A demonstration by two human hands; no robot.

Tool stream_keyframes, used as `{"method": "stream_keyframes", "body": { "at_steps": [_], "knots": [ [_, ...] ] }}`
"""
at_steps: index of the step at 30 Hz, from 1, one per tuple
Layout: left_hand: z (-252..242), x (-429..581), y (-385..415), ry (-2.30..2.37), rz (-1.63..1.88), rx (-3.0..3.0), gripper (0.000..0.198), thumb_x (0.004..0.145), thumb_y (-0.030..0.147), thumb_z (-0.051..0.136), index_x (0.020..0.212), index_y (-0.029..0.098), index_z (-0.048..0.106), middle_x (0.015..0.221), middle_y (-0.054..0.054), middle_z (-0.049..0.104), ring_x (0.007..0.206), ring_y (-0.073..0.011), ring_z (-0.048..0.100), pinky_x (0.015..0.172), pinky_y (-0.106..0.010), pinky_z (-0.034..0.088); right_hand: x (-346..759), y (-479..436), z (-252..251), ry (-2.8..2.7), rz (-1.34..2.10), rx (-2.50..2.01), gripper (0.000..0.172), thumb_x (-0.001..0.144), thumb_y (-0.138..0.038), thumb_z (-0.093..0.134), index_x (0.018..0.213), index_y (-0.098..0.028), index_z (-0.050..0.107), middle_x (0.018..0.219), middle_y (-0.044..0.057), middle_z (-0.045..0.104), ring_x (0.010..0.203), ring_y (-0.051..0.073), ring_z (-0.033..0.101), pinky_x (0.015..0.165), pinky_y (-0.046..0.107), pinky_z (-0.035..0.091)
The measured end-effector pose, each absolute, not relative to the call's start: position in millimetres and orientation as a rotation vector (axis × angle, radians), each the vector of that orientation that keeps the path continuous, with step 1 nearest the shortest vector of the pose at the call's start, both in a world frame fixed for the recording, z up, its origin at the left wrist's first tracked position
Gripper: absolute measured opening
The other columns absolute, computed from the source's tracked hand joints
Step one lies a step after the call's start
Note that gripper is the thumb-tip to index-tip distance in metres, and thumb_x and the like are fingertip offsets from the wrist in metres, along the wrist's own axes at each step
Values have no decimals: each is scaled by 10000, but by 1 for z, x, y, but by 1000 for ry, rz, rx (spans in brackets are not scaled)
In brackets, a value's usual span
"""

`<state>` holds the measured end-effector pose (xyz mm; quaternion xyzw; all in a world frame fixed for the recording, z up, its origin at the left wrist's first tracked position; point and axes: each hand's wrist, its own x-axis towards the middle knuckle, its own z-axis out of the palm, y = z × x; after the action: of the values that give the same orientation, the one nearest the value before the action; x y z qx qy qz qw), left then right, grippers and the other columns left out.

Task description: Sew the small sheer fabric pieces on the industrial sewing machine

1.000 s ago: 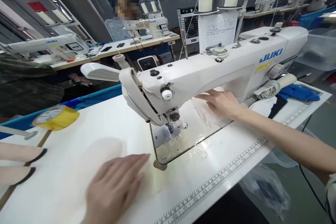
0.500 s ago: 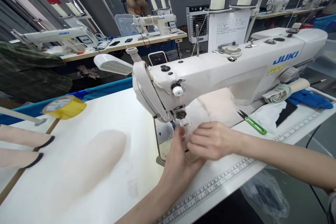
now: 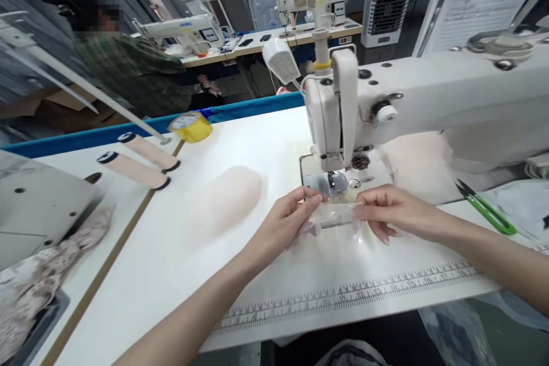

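A strip of thin, see-through material [image 3: 337,214] is stretched between my two hands, just in front of the needle plate [image 3: 326,184] of a white sewing machine [image 3: 412,100]. My left hand [image 3: 294,214] pinches its left end between thumb and fingers. At the right end my right hand [image 3: 388,210] grips it with thumb and forefinger, the other fingers curled below. Pale pink fabric [image 3: 420,166] lies under the machine arm. A sheer beige piece [image 3: 231,197] rests on the white table [image 3: 171,263] at the left.
Green snips [image 3: 489,211] lie at the right. A printed ruler [image 3: 343,298] runs along the front edge. Yellow tape [image 3: 193,127] and two thread cones [image 3: 135,170] are at the left. Beyond, a person in a plaid shirt [image 3: 128,68] sits by another machine [image 3: 184,31].
My hands have come away from under the needle area toward me and moved apart, with the clear strip now between them. The view has turned left, showing more of the left side.
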<state>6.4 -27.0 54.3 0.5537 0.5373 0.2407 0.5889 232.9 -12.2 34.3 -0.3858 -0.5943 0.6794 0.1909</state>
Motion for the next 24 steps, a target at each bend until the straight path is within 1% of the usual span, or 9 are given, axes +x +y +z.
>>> {"method": "stream_keyframes", "body": {
  "at_steps": [4, 6, 8, 10, 14, 16, 19, 21, 24],
  "knots": [
    [47, -3, -24, 1214, 595, 1388, 433, 918, 566, 363, 964, 190, 572, 615, 18, 563, 573, -115, 529, 510, -209, 350, 230, -8, 26, -1677, 1881, -1150, 258, 835, -412, 604, 745, -170, 594, 453, -30, 570, 390, 73, 453, 415, 191, 345],
    [44, -7, -24, 1191, 569, 1458, 388, 888, 550, 448, 1011, 196, 546, 715, -1, 627, 670, -140, 586, 583, -230, 398, 231, -8, 25, -1665, 1911, -1157, 256, 845, -407, 590, 740, -174, 591, 453, -29, 567, 395, 75, 458, 422, 193, 355],
    [42, -10, -23, 1192, 514, 1524, 393, 790, 474, 635, 1053, 210, 509, 820, -2, 651, 648, -129, 591, 586, -236, 409, 233, -8, 25, -1665, 1954, -1162, 262, 851, -405, 579, 723, -177, 580, 454, -28, 563, 399, 80, 460, 422, 199, 352],
    [40, -11, -21, 1205, 486, 1551, 400, 746, 377, 699, 1042, 215, 484, 855, 1, 656, 598, -111, 588, 555, -231, 406, 236, -10, 27, -1727, 1968, -1186, 282, 852, -406, 575, 686, -178, 561, 459, -27, 557, 396, 79, 449, 416, 204, 332],
    [35, -9, -20, 1168, 560, 1509, 117, 873, 294, 542, 873, 193, 483, 722, 7, 659, 663, -136, 653, 645, -269, 476, 239, -15, 37, -2061, 1827, -1297, 278, 839, -420, 593, 691, -185, 607, 463, -42, 526, 406, 78, 452, 415, 209, 305],
    [34, -6, -21, 1125, 569, 1530, 116, 888, 278, 522, 822, 188, 491, 688, 4, 660, 689, -142, 660, 705, -294, 497, 237, -15, 42, -2142, 1639, -1336, 249, 807, -447, 630, 841, -203, 663, 510, -45, 552, 409, 84, 478, 410, 214, 326],
    [35, -2, -22, 1080, 574, 1592, 114, 890, 268, 522, 812, 188, 506, 687, 3, 662, 690, -138, 646, 689, -282, 499, 229, -9, 47, -2076, 1475, -1355, 406, 759, -465, 678, 1090, -233, 635, 707, -17, 664, 362, 65, 478, 394, 228, 354],
    [38, 0, -23, 1065, 564, 1639, 113, 896, 269, 514, 814, 192, 506, 682, 12, 658, 682, -132, 639, 662, -266, 488, 222, -2, 46, -2061, 1582, -1319, 324, 766, -446, 670, 1014, -238, 654, 771, -16, 686, 339, 48, 474, 401, 226, 362],
    [42, 0, -20, 1089, 470, 1725, 134, 912, 282, 477, 806, 201, 489, 671, 27, 654, 625, -119, 608, 603, -246, 462, 215, 7, 40, -2027, 1693, -1321, 189, 794, -399, 642, 853, -220, 662, 501, -70, 587, 337, 57, 454, 409, 206, 352]
  ]
}}
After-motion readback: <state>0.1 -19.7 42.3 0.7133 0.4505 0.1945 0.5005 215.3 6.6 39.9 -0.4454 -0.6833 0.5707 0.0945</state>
